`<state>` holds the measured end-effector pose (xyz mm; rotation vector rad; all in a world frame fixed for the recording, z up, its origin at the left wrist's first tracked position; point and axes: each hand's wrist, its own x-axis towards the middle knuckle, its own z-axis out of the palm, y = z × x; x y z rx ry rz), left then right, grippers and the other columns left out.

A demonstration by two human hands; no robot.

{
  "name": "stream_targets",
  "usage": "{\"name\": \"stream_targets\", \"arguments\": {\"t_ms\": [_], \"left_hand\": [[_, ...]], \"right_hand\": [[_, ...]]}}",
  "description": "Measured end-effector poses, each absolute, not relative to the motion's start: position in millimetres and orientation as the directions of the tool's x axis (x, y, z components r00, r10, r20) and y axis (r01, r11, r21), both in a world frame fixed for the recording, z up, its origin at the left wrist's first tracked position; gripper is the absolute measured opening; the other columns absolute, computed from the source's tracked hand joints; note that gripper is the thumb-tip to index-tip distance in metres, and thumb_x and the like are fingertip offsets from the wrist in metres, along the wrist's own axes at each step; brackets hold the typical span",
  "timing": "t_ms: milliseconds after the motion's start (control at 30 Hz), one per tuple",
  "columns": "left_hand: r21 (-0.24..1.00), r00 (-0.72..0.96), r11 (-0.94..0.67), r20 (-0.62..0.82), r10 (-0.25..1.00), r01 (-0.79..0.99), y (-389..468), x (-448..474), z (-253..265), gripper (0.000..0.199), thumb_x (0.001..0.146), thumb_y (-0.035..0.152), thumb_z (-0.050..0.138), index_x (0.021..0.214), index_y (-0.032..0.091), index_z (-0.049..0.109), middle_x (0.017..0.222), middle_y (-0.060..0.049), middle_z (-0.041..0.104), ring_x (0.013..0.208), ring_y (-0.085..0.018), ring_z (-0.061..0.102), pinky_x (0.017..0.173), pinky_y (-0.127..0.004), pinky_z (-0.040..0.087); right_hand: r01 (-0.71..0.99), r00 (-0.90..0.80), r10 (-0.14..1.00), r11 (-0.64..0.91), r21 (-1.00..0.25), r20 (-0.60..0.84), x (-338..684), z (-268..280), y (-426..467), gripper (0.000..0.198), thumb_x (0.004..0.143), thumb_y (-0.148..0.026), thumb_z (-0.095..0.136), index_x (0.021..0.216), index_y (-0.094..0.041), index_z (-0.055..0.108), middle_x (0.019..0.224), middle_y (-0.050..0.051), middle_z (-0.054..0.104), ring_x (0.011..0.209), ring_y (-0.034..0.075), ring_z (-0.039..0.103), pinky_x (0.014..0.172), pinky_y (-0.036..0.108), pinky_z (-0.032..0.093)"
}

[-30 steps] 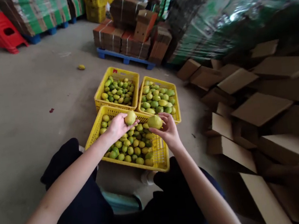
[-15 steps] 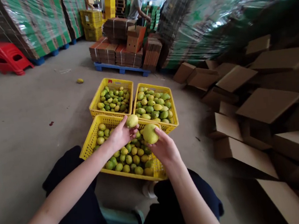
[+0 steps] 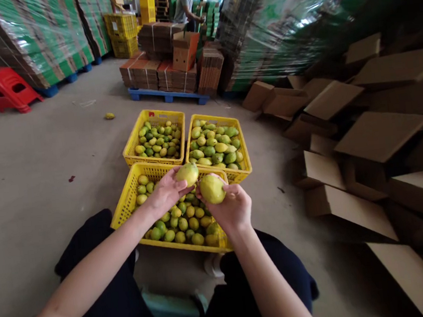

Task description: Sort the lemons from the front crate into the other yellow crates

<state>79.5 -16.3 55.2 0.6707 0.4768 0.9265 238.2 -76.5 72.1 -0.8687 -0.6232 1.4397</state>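
Observation:
Above the nearest yellow crate [image 3: 122, 203], my left hand [image 3: 166, 192] is closed around a yellow-green lemon [image 3: 187, 174]. My right hand [image 3: 229, 206] grips a second, rounder-looking lemon [image 3: 212, 188] just to the right and slightly lower. The two fruits are close together. Loose green and yellow lemons [image 3: 182, 224] lie in the near crate, partly hidden by my hands and forearms. Behind it stand two more yellow crates, the left one [image 3: 129, 149] with smaller fruit and the right one [image 3: 246, 150] with larger lemons.
Cardboard boxes [image 3: 381, 135] lie heaped on the right. Flattened cartons [image 3: 176, 76] are stacked on a blue pallet [image 3: 167, 95] ahead, with a person [image 3: 186, 7] behind. A red stool [image 3: 3, 89] stands at left. One yellow fruit [image 3: 109, 116] is on the floor.
Both lemons have turned in my hands, and my right fingers have shifted around theirs. My hands have come a little closer together. The whole view has moved slightly.

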Motion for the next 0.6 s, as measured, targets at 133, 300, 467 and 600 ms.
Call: {"name": "stream_targets", "arguments": {"t_ms": [133, 300, 467, 600], "left_hand": [[0.703, 0.601, 0.491, -0.114, 0.791, -0.515, -17, 79, 52, 0.046, 0.067, 0.039, 0.085, 0.102, 0.016, 0.065, 0.093, -0.006, 0.071, 0.089, -0.02, 0.068, 0.08, -0.03, 0.054], [0.701, 0.606, 0.503, -0.126, 0.785, -0.506, -17, 79, 51, 0.041, 0.069, 0.026, 0.082, 0.106, 0.017, 0.066, 0.095, -0.006, 0.072, 0.088, -0.019, 0.068, 0.086, -0.032, 0.052], [0.663, 0.567, 0.466, -0.076, 0.82, -0.586, -15, 75, 56, 0.051, 0.061, 0.014, 0.086, 0.107, 0.019, 0.062, 0.096, -0.002, 0.072, 0.087, -0.016, 0.069, 0.082, -0.028, 0.052], [0.629, 0.547, 0.448, -0.043, 0.836, -0.635, -13, 68, 55, 0.057, 0.056, 0.013, 0.09, 0.104, 0.021, 0.061, 0.094, 0.0, 0.072, 0.086, -0.016, 0.069, 0.08, -0.027, 0.054]], "right_hand": [[-0.665, 0.019, 0.983, -0.125, -0.737, -0.185, 241, 68, -74, 0.026, 0.077, -0.046, 0.052, 0.084, -0.022, 0.062, 0.08, 0.006, 0.066, 0.065, 0.02, 0.059, 0.065, 0.037, 0.054], [-0.658, -0.028, 0.994, -0.099, -0.747, -0.108, 243, 67, -71, 0.027, 0.078, -0.047, 0.054, 0.082, -0.021, 0.062, 0.074, 0.005, 0.064, 0.05, 0.014, 0.045, 0.05, 0.032, 0.044], [-0.681, 0.012, 0.991, -0.089, -0.727, -0.133, 239, 69, -70, 0.024, 0.071, -0.038, 0.061, 0.09, -0.023, 0.062, 0.08, 0.004, 0.066, 0.063, 0.018, 0.056, 0.053, 0.029, 0.044], [-0.736, 0.008, 0.987, -0.101, -0.669, -0.158, 229, 64, -60, 0.022, 0.07, -0.033, 0.067, 0.09, -0.023, 0.064, 0.082, 0.002, 0.069, 0.069, 0.018, 0.06, 0.059, 0.029, 0.05]]}}
